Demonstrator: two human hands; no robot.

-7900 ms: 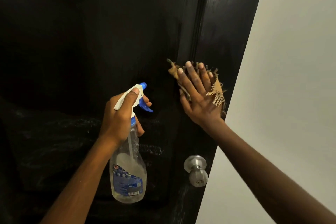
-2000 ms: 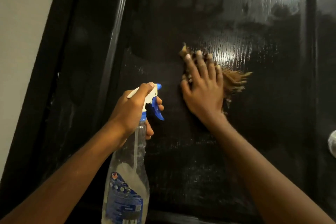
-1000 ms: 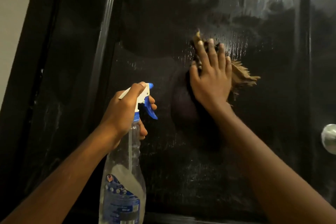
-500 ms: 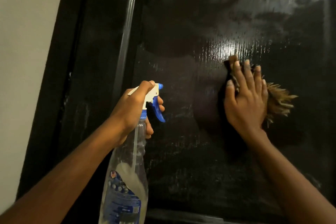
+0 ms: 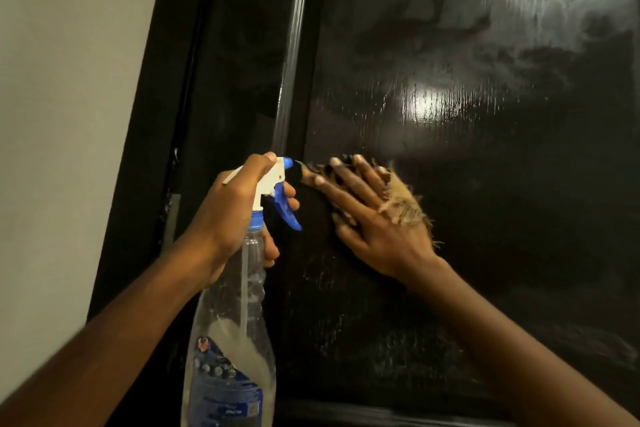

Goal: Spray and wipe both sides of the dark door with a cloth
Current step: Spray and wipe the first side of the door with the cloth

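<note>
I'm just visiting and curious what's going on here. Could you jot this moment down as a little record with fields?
activity: wiping a dark door
left hand: grips a spray bottle by its trigger head
right hand: flat, pressing a frayed tan cloth against the door
bottle: clear, blue label, some liquid inside
door surface: glossy, with streaks and droplets
left of door: pale wall

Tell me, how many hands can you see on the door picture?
2. The left hand is wrapped around the spray bottle near the door's left edge. The right hand is pressing the frayed cloth flat against the door panel.
</note>
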